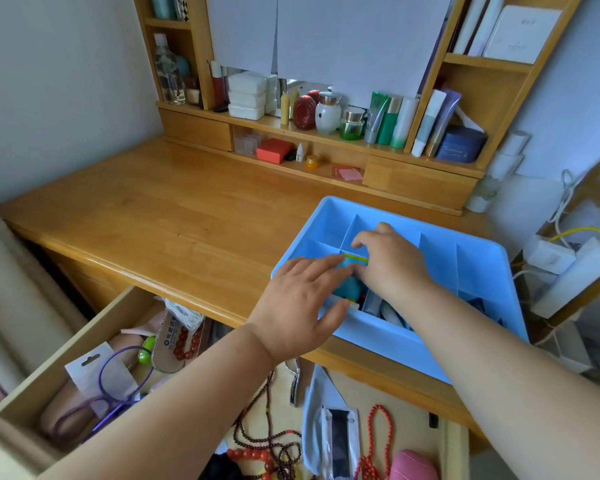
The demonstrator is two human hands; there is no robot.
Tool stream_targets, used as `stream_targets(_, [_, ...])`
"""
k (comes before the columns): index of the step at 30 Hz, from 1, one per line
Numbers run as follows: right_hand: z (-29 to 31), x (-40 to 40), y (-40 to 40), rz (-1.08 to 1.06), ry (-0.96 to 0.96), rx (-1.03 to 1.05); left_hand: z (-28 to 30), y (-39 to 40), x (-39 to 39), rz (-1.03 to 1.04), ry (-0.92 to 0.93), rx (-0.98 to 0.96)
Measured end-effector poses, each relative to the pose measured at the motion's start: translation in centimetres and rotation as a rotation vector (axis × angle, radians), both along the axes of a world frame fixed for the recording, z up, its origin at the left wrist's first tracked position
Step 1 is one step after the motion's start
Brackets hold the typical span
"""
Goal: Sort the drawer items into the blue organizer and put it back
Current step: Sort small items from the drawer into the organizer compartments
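1. The blue organizer (471, 271) stands on the wooden surface (153, 209), near its front edge and to the right, above the open drawer (49, 368). Several of its compartments already hold things; the far ones on the right look empty.
2. In my judgement the sorting step is in hand: both hands work in a front-left compartment, where a teal item (349, 285) with a yellow-green strip (357, 258) beside it is being placed.
3. The right hand (392, 261) reaches into the organizer with curled fingers (361, 242) at the strip; it seems to pinch it, but the contact is partly hidden.
4. The left hand (302, 303) lies over the front-left corner of the organizer, its fingers nearly straight and spread, the tips touching the teal item; the thumb rests near the front wall.
5. Much is left in the drawer: purple glasses (118, 382), red bead strings (378, 441), a dark bead necklace (267, 438), a sachet (340, 441), a pink item (413, 465).
6. The next move probably calls for settling this item, then reaching back to the drawer.
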State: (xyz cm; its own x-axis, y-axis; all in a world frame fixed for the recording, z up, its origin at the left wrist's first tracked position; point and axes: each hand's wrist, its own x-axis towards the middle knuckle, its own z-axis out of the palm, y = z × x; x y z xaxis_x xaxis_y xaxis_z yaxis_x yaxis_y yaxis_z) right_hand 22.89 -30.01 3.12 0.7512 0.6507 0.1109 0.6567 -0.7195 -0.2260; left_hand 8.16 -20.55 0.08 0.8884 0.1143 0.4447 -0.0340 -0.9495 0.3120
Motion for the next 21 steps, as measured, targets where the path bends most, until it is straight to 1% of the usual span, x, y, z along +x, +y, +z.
stream_targets(2, [-0.5,-0.2,-0.6,0.054,-0.071,0.124,0.1,-0.1,0.0,-0.016,0.060,0.044])
stream_targets(4, [-0.7,-0.6,-1.3,0.158,-0.085,0.178,0.1,-0.1,0.1,-0.020,0.080,0.033])
stream_targets(6, [-0.8,-0.7,-1.7,0.246,-0.048,0.116,-0.1,0.2,0.2,-0.041,0.074,0.032])
stream_targets(10, [-0.4,-0.7,-2.4,0.229,0.066,-0.056,0.0,0.5,0.4,-0.064,0.068,-0.019])
stream_targets(11, [-0.1,-0.7,-2.4,0.220,0.060,-0.109,0.1,0.5,0.6,-0.053,0.101,-0.001])
stream_targets(13, [0.5,-1.0,-1.8,0.217,-0.040,-0.247,0.3,0.5,1.1,-0.013,0.192,0.048])
stream_targets(15, [0.9,-1.5,-1.2,0.203,-0.119,-0.335,0.5,0.4,1.5,0.008,0.266,0.051])
stream_targets(18, [0.7,-1.9,-0.9,0.183,-0.113,-0.348,1.2,0.0,1.8,0.026,0.346,0.033])
stream_targets(21, [0.3,-2.2,-1.9,0.180,0.061,-0.280,1.9,-0.3,1.4,0.008,0.465,0.048])
